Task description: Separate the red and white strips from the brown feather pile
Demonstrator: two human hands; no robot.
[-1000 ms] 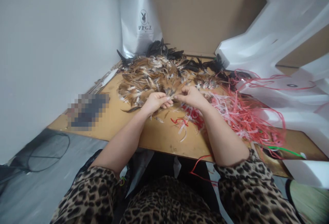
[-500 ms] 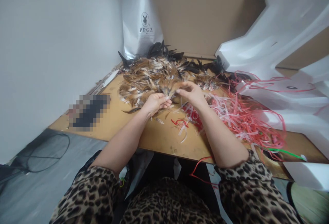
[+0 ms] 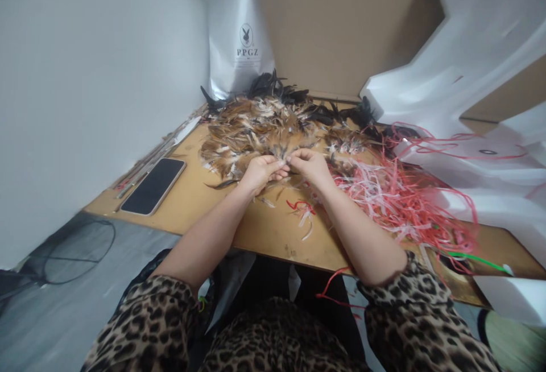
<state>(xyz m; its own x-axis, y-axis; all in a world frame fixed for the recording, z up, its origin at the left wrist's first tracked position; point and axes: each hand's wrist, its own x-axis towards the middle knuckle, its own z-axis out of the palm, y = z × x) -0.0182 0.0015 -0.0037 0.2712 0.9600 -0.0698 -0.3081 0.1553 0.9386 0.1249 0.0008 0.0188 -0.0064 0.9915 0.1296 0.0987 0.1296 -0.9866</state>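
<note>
Nearest to us are our leopard-print sleeves (image 3: 153,321), then bare forearms reaching over the edge of the table (image 3: 264,235), a flat board of worn brown wood. Our left hand (image 3: 260,172) and right hand (image 3: 310,166) meet just this side of the feathers (image 3: 256,130), fingertips almost touching; both sets of fingers are pinched narrow on what looks like a small bunch of feathers between them, though the bunch is too small and blurred for us to be sure how many quills it holds. To work this well we judge that we should keep the quill ends level in the left pinch and let the right fingers do the fine gathering, pressing lightly so the soft barbs do not crush or splay. The pile just beyond the hands is tawny and white, wispy and slender, with glossy black feathers (image 3: 273,85) along its far edge. To the right lies a tangle of red and pale pink strips (image 3: 396,195), thin, flat and curling, some trailing over the table edge. To the left a dark phone (image 3: 153,185) lies flat near the wall. Farthest back a silvery bag (image 3: 239,36) stands upright against cardboard (image 3: 341,19), with crumpled white sheets (image 3: 469,65) on the right.
</note>
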